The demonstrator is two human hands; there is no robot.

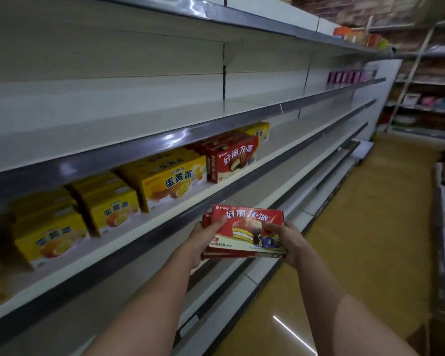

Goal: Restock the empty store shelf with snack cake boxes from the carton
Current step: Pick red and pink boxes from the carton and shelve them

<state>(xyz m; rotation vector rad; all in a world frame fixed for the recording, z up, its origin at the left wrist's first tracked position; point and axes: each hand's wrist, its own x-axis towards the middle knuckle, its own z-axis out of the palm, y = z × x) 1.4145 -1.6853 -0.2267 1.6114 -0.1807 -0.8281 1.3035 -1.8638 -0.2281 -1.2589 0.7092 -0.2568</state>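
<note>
Glossy tan tiled floor [365, 227]; purple packages [350, 76] on far shelf; blurred white wire rack [427, 98] beyond.

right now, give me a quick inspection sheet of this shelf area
surface: shelf with the boxes has bare space to the right of them; the shelf above is bare nearby
job's things: red boxes, a small stack, held in front of the shelf; yellow boxes and a red shelf box stand in a row on it
clutter: nothing seen
hands: left hand grips the stack's left end, right hand its right end
cables: nothing seen
surroundings: tan floor; purple packs far down a higher shelf; blurred stocked racks at the aisle's end; carton not clearly seen
</note>
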